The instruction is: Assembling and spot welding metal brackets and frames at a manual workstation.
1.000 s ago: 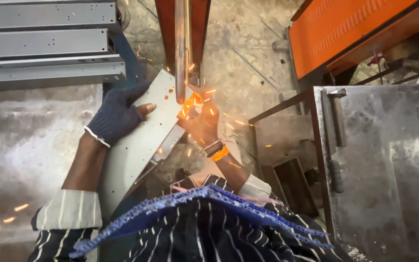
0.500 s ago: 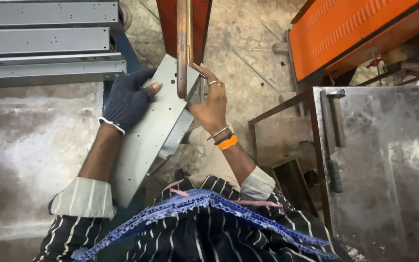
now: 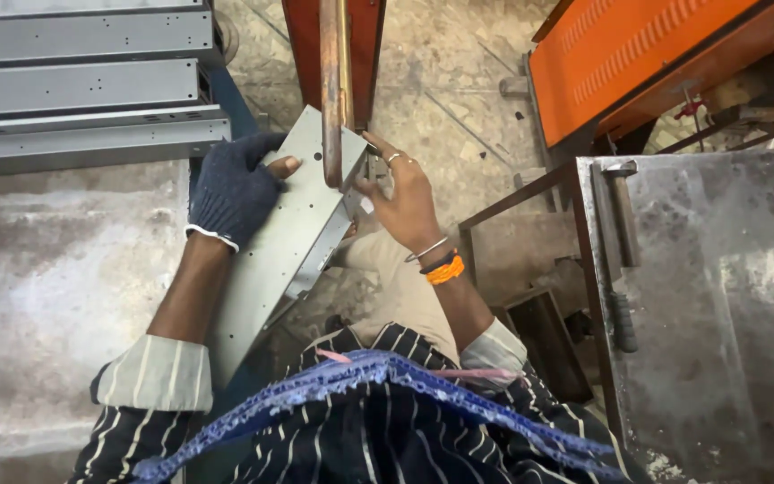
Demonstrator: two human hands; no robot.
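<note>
Two hands steady one long grey sheet-metal channel (image 3: 275,260), which slants from the person's lap up to a rusty vertical bar (image 3: 333,90) set in a red frame (image 3: 365,36); the left hand (image 3: 235,188), in a dark knitted glove, lies spread and flat on the channel's upper face near its far end, thumb tip bare through the glove; the right hand (image 3: 405,202) is bare, fingers curled about the channel's right edge just beside the bar; the piece looks stiff and fairly light for its length (thin folded sheet, punched with small holes), smooth enough to slip and probably sharp along cut edges, so broad faces and folded flanges seem the safest places to grip; similar channels (image 3: 82,90) lie stacked on the worktop (image 3: 38,287) to the left.
</note>
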